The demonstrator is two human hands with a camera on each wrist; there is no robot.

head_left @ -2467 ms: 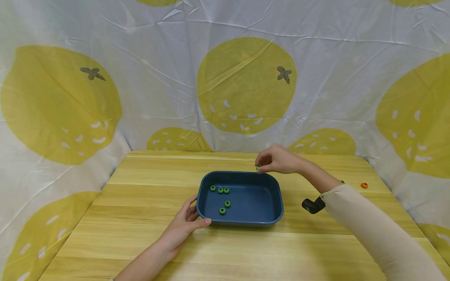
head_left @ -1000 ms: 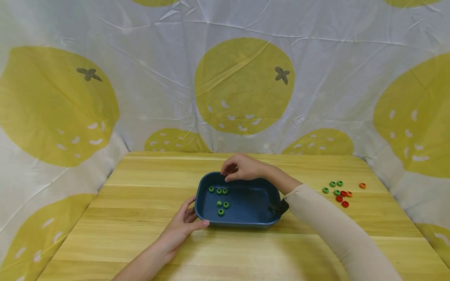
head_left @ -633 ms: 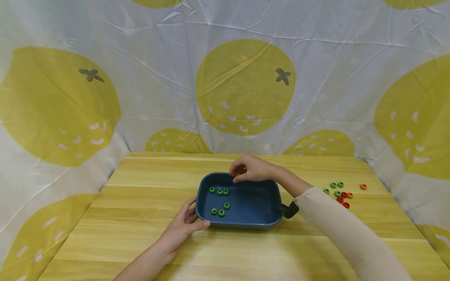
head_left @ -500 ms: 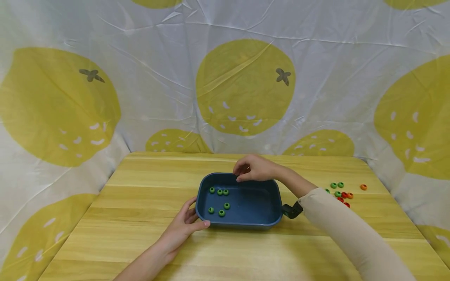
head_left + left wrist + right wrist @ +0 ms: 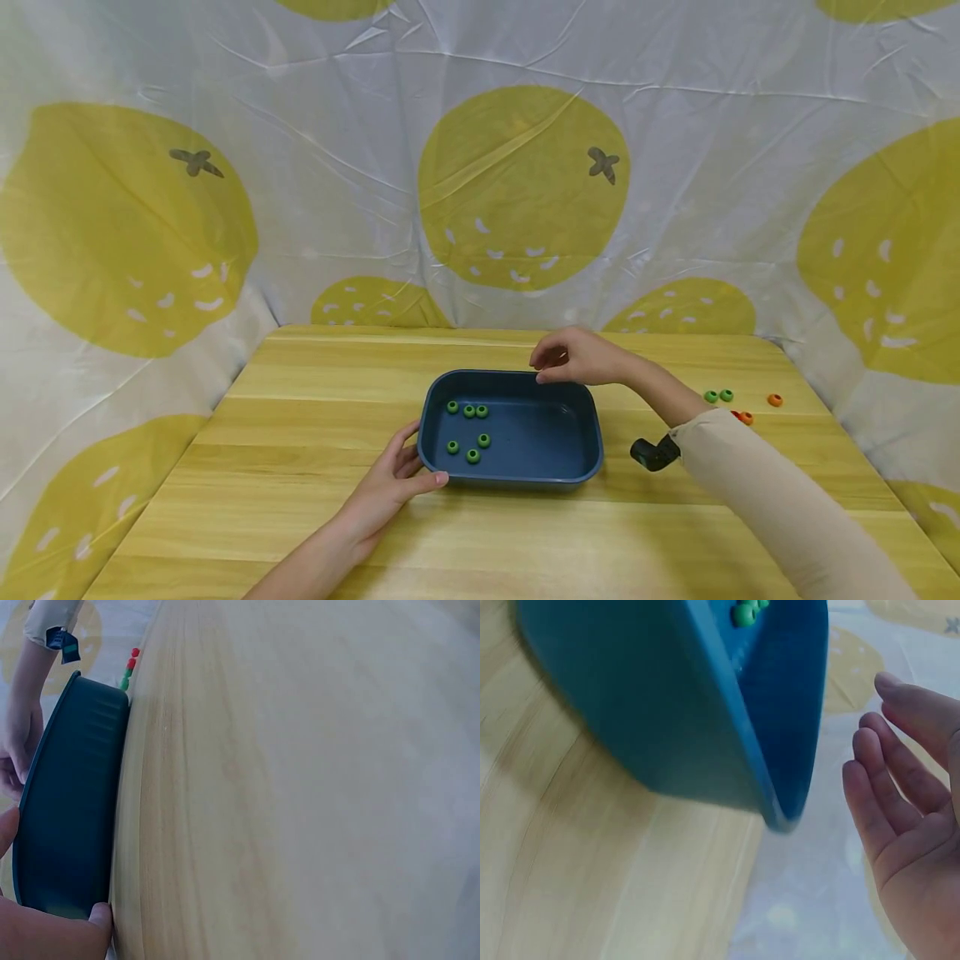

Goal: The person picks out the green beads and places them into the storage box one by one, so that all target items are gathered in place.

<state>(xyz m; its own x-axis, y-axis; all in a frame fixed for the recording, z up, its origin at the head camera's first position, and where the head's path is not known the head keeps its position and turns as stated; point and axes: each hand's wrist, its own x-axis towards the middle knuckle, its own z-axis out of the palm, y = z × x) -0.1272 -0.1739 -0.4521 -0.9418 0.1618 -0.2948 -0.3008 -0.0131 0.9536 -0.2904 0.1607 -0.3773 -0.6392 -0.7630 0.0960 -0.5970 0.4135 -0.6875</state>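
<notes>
A dark blue rectangular bin (image 5: 517, 480) stands on the table, with several green beads (image 5: 472, 456) lying loose in its left half. At the bin's left end my left hand (image 5: 378, 487) grips it, thumb on the front rim and fingers round the side. My right hand (image 5: 581, 357) hovers over the back right rim, holding nothing. In the right wrist view its loosely bent fingers (image 5: 870, 802) are apart from the bin wall, and the palm is bare. Beyond the right forearm lie green beads (image 5: 727, 396) and an orange bead (image 5: 776, 400) on the table.
The right sleeve (image 5: 780, 492) hides part of the bead group on the right. A black wrist camera (image 5: 655, 454) hangs from that cuff. The wooden table (image 5: 300, 417) ends at a lemon-print cloth (image 5: 360, 192) behind and at the sides.
My right hand set a green bead into the bin; that bead rolled slightly left. The emptied hand has moved back right, toward the bin's far right corner. My left hand has stayed put.
</notes>
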